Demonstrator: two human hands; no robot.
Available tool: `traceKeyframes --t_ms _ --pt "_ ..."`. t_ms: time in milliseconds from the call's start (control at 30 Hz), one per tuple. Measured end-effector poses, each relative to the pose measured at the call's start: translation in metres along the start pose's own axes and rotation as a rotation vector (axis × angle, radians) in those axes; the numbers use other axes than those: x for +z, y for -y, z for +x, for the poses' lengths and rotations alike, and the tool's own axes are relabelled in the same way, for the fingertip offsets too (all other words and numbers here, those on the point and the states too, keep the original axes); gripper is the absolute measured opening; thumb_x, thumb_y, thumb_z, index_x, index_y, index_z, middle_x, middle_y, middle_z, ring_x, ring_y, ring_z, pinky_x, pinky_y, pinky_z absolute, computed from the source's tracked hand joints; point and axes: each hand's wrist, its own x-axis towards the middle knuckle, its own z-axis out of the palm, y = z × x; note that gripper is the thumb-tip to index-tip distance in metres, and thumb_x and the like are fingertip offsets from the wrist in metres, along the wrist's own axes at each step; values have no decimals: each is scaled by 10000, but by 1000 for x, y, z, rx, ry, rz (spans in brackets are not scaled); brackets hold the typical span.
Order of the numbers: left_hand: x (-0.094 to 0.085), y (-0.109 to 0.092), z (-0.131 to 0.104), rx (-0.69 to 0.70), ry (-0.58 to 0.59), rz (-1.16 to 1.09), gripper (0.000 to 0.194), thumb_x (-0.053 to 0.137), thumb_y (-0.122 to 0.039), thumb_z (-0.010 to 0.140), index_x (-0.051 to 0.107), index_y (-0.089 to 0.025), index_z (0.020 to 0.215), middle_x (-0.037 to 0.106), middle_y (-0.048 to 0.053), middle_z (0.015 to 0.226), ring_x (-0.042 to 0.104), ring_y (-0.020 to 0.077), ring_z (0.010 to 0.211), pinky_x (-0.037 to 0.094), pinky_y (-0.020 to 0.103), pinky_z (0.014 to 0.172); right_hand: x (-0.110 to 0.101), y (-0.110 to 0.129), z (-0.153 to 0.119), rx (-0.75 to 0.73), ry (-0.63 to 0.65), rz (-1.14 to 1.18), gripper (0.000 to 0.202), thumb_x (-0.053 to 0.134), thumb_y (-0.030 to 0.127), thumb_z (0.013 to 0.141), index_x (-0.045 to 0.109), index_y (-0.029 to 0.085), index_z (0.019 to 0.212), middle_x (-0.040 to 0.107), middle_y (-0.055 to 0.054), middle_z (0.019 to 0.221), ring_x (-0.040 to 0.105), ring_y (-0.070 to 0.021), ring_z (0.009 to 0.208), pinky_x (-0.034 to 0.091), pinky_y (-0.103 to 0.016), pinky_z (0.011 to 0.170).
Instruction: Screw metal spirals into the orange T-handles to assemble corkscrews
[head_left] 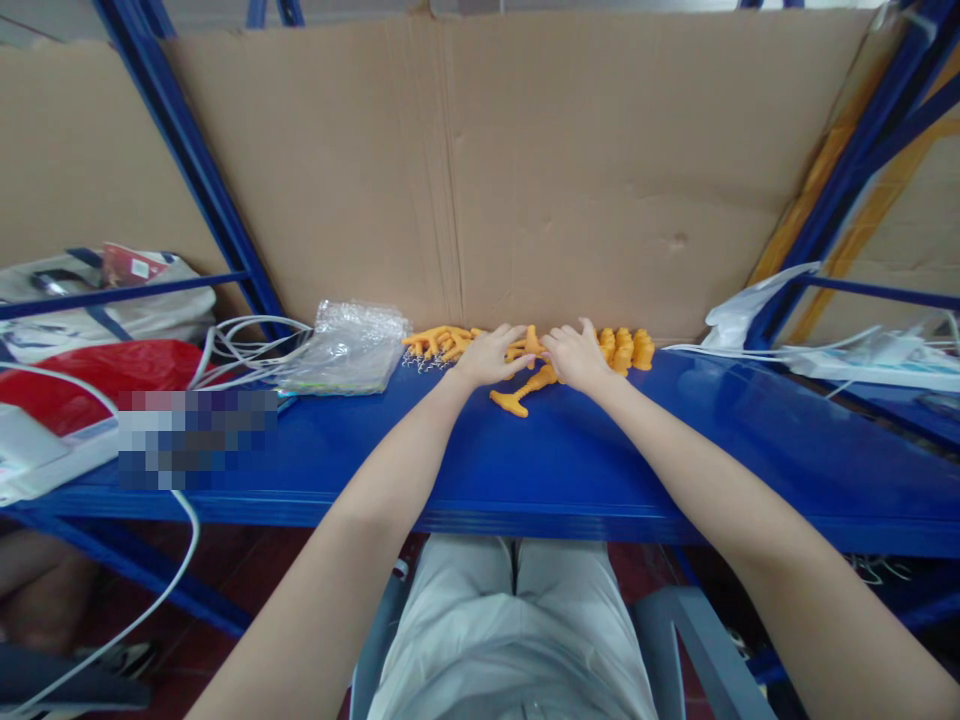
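An orange figure-like piece (532,342) sits between two bare hands at the back of a blue tabletop (555,455) — its outline is partly lost behind the fingers. Just in front, a second orange piece (511,402) lies on the surface, its far end running up toward the right hand (577,354). That hand is half curled, fingertips at the orange parts; whether it has hold of one cannot be told. The left hand (491,357) is loosely spread, thumb reaching inward (its grip, too, cannot be made out).

The step in hand appears to be sorting or positioning single pieces by touch. The next move, by that reading, calls for a clean fingertip pinch on one piece without knocking its neighbors.

Beside the left hand lies a branching orange cluster (435,341), with small metal-looking links (426,364) at its near edge; beyond the right hand, more rounded orange pieces (643,350) stand close together. Farther left rest clear plastic bags (349,350), then white cables (251,328) and a red bag (142,365) — all before a tall cardboard panel (570,180) framed by blue posts (187,150).
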Motion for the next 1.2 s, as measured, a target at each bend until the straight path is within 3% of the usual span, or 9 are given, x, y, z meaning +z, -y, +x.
traceKeyframes --t_ms 100,267,467,667,867,1200 --pt "0 -3 0 -30 63 -16 693 560 -508 973 422 -199 1578 606 138 1484 629 279 1301 500 359 1048 0 -1 0 20 23 15 360 402 112 1000 686 114 1220 732 -170 1098 606 -302 1077 266 -517 1081" --pt "-4 -2 -3 -50 71 4 777 568 -528 973 303 -234 1642 620 134 1460 657 283 1260 534 329 962 -3 5 1 9 12 46 350 392 164 1035 691 109 1207 741 -173 1098 624 -311 1090 275 -516 1079" --pt "-2 -10 2 -11 92 60 729 639 -418 943 374 -246 1600 642 126 1413 671 281 1227 527 342 977 -2 13 3 -27 -23 59 344 390 180 1047 677 98 1218 751 -178 1114 640 -310 1073 274 -504 1074" --pt "-1 -17 7 -39 110 96 384 610 -286 935 636 -187 1305 745 122 1195 716 272 1121 530 350 942 0 14 3 -25 -24 55 337 409 178 1035 684 107 1217 763 -170 1070 655 -297 1041 260 -504 1077" --pt "-7 -12 2 -167 126 132 436 605 -282 928 611 -197 1355 768 106 1209 723 268 1143 527 332 932 -5 16 2 -14 25 80 374 377 210 1050 689 112 1231 757 -191 1158 655 -313 1085 263 -536 1093" --pt "-15 -15 0 -266 172 236 436 569 -329 941 599 -202 1357 776 116 1178 723 303 1143 533 363 913 -4 12 1 36 31 95 361 421 257 1032 687 102 1220 753 -193 1147 636 -321 1102 244 -550 1116"
